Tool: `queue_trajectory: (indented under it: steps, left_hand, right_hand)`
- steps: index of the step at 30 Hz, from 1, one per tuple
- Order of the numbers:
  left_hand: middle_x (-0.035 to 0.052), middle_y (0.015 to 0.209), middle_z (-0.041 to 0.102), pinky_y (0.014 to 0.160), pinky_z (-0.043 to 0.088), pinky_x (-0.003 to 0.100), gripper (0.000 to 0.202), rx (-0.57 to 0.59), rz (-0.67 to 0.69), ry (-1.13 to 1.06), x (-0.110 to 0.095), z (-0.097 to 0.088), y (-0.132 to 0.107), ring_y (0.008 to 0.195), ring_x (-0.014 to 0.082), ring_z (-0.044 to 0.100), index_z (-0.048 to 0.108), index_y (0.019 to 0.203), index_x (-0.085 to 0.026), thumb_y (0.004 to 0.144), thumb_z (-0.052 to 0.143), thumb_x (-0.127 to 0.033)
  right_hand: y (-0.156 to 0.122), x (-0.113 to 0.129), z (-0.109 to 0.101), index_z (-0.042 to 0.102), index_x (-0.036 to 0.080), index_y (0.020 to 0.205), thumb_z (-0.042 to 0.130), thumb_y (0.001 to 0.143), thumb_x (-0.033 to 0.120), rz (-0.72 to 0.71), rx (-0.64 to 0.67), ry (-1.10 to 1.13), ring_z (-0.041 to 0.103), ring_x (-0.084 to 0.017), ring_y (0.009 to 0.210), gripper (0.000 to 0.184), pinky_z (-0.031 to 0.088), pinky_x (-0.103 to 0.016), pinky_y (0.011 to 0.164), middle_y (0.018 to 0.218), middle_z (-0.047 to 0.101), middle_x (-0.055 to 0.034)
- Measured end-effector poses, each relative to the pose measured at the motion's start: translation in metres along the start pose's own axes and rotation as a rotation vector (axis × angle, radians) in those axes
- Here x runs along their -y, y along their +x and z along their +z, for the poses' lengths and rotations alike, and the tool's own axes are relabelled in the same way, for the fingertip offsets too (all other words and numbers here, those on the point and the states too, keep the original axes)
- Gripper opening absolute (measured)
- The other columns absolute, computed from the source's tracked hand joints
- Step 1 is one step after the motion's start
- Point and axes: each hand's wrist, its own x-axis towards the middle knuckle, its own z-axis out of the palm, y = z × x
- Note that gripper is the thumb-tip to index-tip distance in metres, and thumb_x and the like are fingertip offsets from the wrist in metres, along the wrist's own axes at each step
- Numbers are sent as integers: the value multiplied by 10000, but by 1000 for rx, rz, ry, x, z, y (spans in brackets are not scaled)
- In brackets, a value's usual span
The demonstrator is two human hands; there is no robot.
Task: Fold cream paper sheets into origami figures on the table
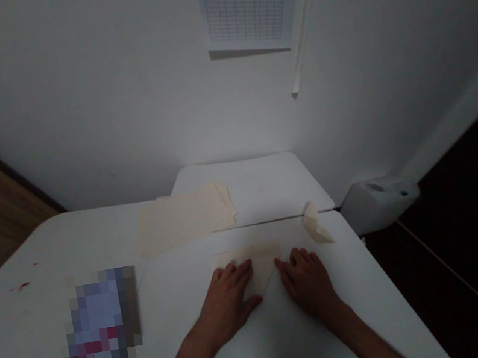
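Note:
A cream sheet of paper (pixel 259 259), folded into a downward-pointing triangle, lies on the white table (pixel 258 347) in front of me. My left hand (pixel 230 303) rests flat on its left part, fingers stretched out. My right hand (pixel 307 282) lies flat at the paper's right edge, fingers apart and pressing down. Neither hand grips anything. A small folded paper figure (pixel 315 224) stands just beyond my right hand.
A stack of cream sheets (pixel 184 217) lies further back on the left. A blurred-out object (pixel 97 331) sits at the left of the table. A second white table (pixel 262 184) adjoins at the back, a white container (pixel 377 200) stands on the floor to the right, and a chart (pixel 248 0) hangs on the wall.

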Motion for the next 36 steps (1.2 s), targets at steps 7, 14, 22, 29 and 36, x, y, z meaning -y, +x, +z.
queue_trajectory:
  steps: [7, 14, 22, 29, 36]
  left_hand:
    - [52, 1439, 475, 987, 341, 466, 519, -4, -19, -25, 0, 0, 1, 1223, 314, 434, 502, 1332, -223, 866, 603, -427]
    - [68, 1414, 502, 978, 359, 465, 545, -41, -19, -67, 1, 0, 0, 1187, 305, 458, 512, 1327, -220, 843, 626, -442]
    - [78, 1399, 518, 982, 369, 481, 550, -66, -15, -95, 4, 1, 1, 1198, 315, 470, 543, 1295, -235, 822, 642, -498]
    - [70, 1408, 511, 991, 372, 469, 618, -51, -9, -106, 6, 3, 2, 1203, 305, 470, 539, 1296, -232, 773, 700, -520]
    - [58, 1415, 505, 993, 366, 468, 646, -19, -38, -102, 5, 1, 3, 1199, 309, 468, 539, 1294, -227, 734, 748, -470]
  right_hand:
    - [3, -4, 3, 637, 281, 1163, 471, 961, 273, 70, -56, -40, 486, -213, 903, 261, 301, -332, 800, 891, 555, -63]
    - [2, 1, 4, 613, 216, 1187, 478, 928, 193, -12, -66, 34, 464, -219, 888, 293, 329, -340, 807, 926, 543, -79]
    - [-14, 16, 0, 562, 330, 1263, 511, 889, 156, -382, 133, 226, 446, -204, 888, 415, 343, -348, 825, 956, 523, -47]
    - [-13, 17, 2, 606, 396, 1204, 540, 886, 147, -283, 146, 239, 456, -195, 888, 409, 322, -340, 820, 930, 534, -25]
    - [-3, 4, 3, 651, 362, 1166, 573, 852, 97, -79, 75, 139, 474, -208, 873, 419, 324, -333, 781, 912, 550, -46]
